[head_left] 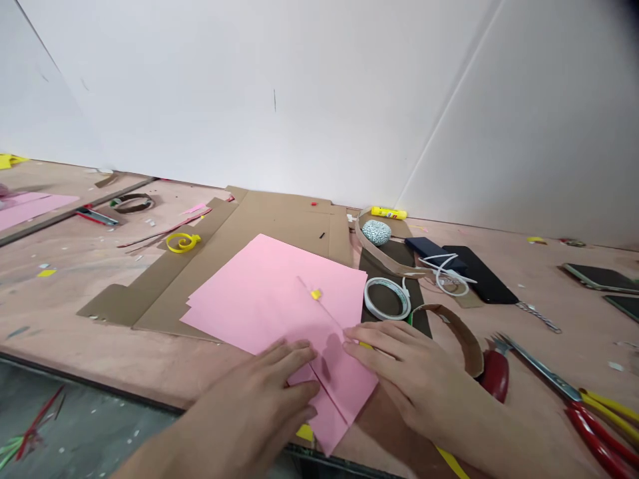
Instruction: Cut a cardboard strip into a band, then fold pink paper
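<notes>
Two-handed crease smoothing on pink paper (269, 293), left hand (254, 399) and right hand (414, 382) flat and slightly apart, nothing pinched, brown cardboard (284, 219) underneath.

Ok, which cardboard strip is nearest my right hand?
The short curled strip beside your right hand; the other, longer strip lies farther back near the speckled ball.

Pale pink paper sheets (279, 293) lying on brown cardboard (279, 226), a small yellow paper piece (316, 294) showing bright on the pink, a blue-and-white speckled ball (376, 232) sitting nearby, red handles (594, 436) shining on the pliers, a pinkish table (549, 326) spreading underneath
</notes>
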A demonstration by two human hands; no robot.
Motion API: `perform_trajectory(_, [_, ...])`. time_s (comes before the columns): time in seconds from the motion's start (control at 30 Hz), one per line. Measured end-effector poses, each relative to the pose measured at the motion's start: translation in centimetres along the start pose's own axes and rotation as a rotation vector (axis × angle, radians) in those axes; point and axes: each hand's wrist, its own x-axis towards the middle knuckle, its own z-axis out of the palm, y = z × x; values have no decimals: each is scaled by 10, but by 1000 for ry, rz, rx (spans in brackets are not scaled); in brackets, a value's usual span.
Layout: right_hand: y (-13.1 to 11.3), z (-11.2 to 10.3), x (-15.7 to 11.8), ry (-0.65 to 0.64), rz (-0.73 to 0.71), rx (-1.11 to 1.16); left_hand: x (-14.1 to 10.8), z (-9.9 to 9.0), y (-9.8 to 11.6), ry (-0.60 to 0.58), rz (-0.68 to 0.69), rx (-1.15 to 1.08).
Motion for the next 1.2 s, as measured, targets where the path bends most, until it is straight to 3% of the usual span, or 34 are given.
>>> perform_trajectory(0.1, [11, 10, 2, -119, -39, -95, 10, -11, -16, 8, 31, -33])
perform_trajectory(0.2, [15, 12, 7, -217, -56, -50, 18, -15, -32, 43, 34, -19])
perform_trajectory(0.3, [11, 10, 11, -235, -59, 15, 19, -14, -37, 68, 6, 8])
perform_trajectory(0.4, [3, 11, 13, -216, -59, 73, 13, -5, -21, 116, -54, 47])
perform_trajectory(0.5, [0, 15, 14, -123, -75, 105, 4, 13, 8, 193, -106, 115])
perform_trajectory(0.6, [6, 20, 18, 16, 23, 32, -1, 31, 32, 280, -146, 215])
perform_trajectory(0.67, [12, 23, 24, 41, 100, -44, -1, 40, 39, 329, -178, 272])
perform_trajectory(0.83, [23, 25, 33, -27, 113, -198, 7, 50, 40, 311, -207, 248])
perform_trajectory(1.0, [27, 13, 23, 2, 201, -319, 16, 51, 40, 276, -272, 236])
perform_trajectory(1.1, [26, 7, 22, 8, 141, -298, 20, 47, 40, 263, -304, 208])
perform_trajectory(1.2, [20, 8, 28, -33, 24, -229, 18, 42, 35, 242, -235, 234])
